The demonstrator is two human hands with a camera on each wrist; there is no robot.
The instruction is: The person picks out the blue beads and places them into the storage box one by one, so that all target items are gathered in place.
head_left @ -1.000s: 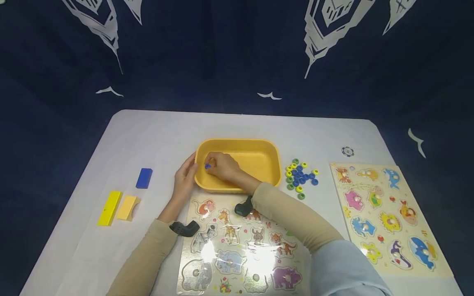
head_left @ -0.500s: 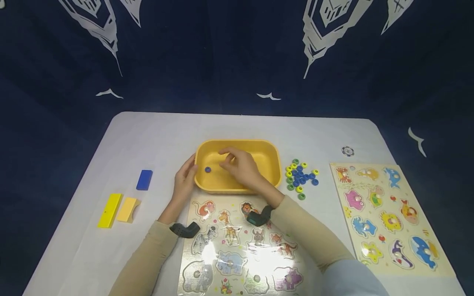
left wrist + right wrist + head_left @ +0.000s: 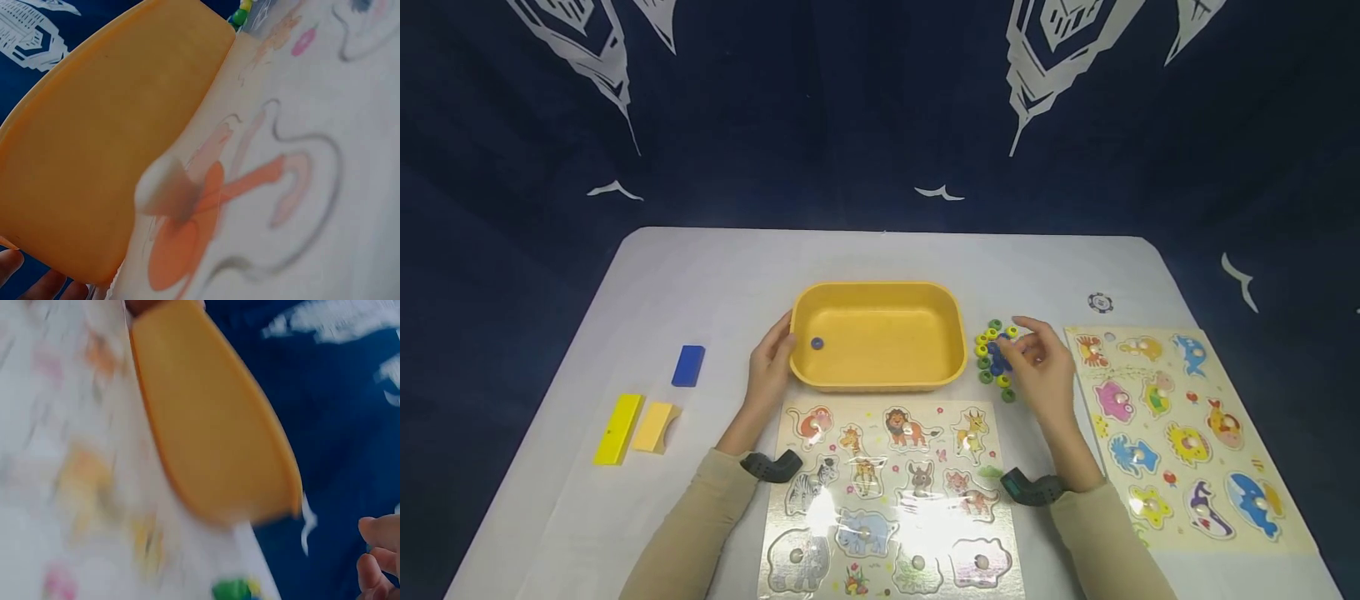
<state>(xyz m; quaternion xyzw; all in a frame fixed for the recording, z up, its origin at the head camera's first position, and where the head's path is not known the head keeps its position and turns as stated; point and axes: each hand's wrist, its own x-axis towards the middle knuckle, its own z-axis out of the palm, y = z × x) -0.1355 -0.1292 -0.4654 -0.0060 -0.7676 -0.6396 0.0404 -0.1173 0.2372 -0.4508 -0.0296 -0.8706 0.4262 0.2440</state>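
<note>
The left hand [image 3: 767, 362] is resting against the outer left wall of the yellow tray [image 3: 880, 386], its fingers lying loosely along that side. One blue bead [image 3: 817, 343] is sitting inside the tray, near the left wall.

The right hand [image 3: 1043, 371] is hovering at the beads [image 3: 992, 347] to the right of the tray, its thumb and forefinger standing apart and its other fingers bending towards the palm. Whether the thumb is touching a bead cannot be told. The beads, blue, yellow and green, are lying in a loose cluster on the white worktop [image 3: 722, 267]. In the right wrist view they are showing only as a blur at the bottom edge.

The animal board [image 3: 889, 504] is lying just in front of the tray, on the near side, with light glaring off its lower half. On the right, the sea board [image 3: 1150, 427] is lying at a slant, and a chip [image 3: 1101, 302] is resting just beyond its far edge. On the left, a blue block [image 3: 688, 367] is lying beyond a yellow block [image 3: 619, 430] and a pale arch [image 3: 657, 427]. A dark blue curtain [image 3: 812, 125] is hanging behind everything.
</note>
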